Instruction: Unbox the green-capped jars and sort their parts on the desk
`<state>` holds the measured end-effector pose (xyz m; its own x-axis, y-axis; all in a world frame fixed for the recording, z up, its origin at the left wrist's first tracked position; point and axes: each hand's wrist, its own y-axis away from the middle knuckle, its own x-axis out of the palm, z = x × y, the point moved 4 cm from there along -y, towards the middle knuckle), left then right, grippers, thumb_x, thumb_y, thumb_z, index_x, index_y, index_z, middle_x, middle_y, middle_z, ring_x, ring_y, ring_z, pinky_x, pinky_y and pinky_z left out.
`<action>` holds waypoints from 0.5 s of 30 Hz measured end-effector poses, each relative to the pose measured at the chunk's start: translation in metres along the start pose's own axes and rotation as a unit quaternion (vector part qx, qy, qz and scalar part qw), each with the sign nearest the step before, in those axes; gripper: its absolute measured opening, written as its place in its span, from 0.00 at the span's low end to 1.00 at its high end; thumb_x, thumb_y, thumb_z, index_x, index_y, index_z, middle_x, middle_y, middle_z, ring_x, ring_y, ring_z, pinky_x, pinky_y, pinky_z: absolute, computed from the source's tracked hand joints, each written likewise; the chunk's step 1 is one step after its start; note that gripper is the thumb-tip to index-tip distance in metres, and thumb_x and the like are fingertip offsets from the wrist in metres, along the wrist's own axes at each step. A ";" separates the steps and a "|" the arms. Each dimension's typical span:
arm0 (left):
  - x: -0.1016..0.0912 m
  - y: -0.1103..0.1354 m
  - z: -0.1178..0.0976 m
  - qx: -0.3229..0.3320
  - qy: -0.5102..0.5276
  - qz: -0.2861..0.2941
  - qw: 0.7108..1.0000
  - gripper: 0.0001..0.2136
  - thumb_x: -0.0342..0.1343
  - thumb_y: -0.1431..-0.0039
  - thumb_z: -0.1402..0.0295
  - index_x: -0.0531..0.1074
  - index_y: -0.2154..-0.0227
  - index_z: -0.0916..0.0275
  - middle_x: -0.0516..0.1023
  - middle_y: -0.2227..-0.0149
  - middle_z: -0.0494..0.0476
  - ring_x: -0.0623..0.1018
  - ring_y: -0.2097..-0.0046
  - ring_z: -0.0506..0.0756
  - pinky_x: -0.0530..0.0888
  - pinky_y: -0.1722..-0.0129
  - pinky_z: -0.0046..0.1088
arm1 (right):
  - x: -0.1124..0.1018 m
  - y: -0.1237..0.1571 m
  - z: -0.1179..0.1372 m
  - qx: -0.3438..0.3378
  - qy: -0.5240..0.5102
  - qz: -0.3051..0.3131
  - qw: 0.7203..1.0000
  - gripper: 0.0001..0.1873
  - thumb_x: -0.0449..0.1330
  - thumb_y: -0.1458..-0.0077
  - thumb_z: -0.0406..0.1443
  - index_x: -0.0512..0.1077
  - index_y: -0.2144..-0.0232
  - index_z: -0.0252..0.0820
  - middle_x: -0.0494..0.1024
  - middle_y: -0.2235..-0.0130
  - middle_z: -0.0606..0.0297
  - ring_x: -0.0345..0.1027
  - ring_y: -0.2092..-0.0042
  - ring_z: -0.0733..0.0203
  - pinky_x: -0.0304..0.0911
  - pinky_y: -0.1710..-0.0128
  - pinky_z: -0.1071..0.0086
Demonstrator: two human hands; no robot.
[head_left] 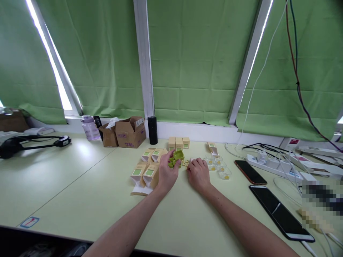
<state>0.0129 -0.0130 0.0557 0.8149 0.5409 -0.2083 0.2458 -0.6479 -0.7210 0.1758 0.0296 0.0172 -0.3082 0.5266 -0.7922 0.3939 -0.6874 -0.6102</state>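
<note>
My left hand (166, 173) is closed around a small green hinged case (177, 157) with its lid open, held just above the pale table (80, 185). My right hand (198, 172) rests beside it with curled fingers on small yellowish pieces (185, 164); whether it grips one is hidden. Left of my left hand lie several tan cartons with green labels (147, 171), opened. Three closed tan boxes (178, 142) stand behind the case. Clear plastic trays with yellow items (219, 167) lie right of my right hand.
Open cardboard boxes (130, 132), a black cylinder (152, 130) and a purple bottle (90, 127) stand by the window sill. Two phones (278, 210) lie at right beside a power strip (270, 162) with cables. A black headset (29, 142) lies far left.
</note>
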 end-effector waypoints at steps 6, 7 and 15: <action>0.007 -0.003 0.010 -0.138 0.156 0.011 0.978 0.16 0.61 0.36 0.55 0.74 0.53 0.60 0.82 0.54 0.64 0.81 0.54 0.59 0.74 0.62 0.31 | -0.016 0.024 0.017 -0.043 -0.077 0.041 0.995 0.05 0.61 0.42 0.29 0.72 0.68 0.42 0.79 0.65 0.61 0.67 0.60 0.55 0.51 0.60 0.62; 0.010 -0.003 0.014 -0.174 0.189 0.014 0.966 0.17 0.61 0.37 0.53 0.74 0.56 0.61 0.83 0.57 0.64 0.81 0.57 0.59 0.74 0.65 0.30 | -0.019 0.029 0.021 -0.038 -0.094 0.056 0.993 0.04 0.61 0.42 0.28 0.72 0.68 0.42 0.79 0.65 0.62 0.68 0.62 0.57 0.50 0.62 0.63; 0.024 0.002 0.026 -0.358 0.442 0.075 0.819 0.16 0.63 0.39 0.57 0.74 0.64 0.68 0.85 0.65 0.71 0.82 0.67 0.58 0.73 0.68 0.31 | -0.030 0.049 0.039 -0.016 -0.196 0.128 0.972 0.06 0.59 0.42 0.28 0.71 0.66 0.44 0.80 0.62 0.67 0.72 0.64 0.62 0.48 0.67 0.68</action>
<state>0.0190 0.0126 0.0327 0.8474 0.0324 0.5300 0.0955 -0.9912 -0.0920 0.1703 -0.0396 0.0107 -0.5001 0.1050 -0.8596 0.5258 -0.7519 -0.3978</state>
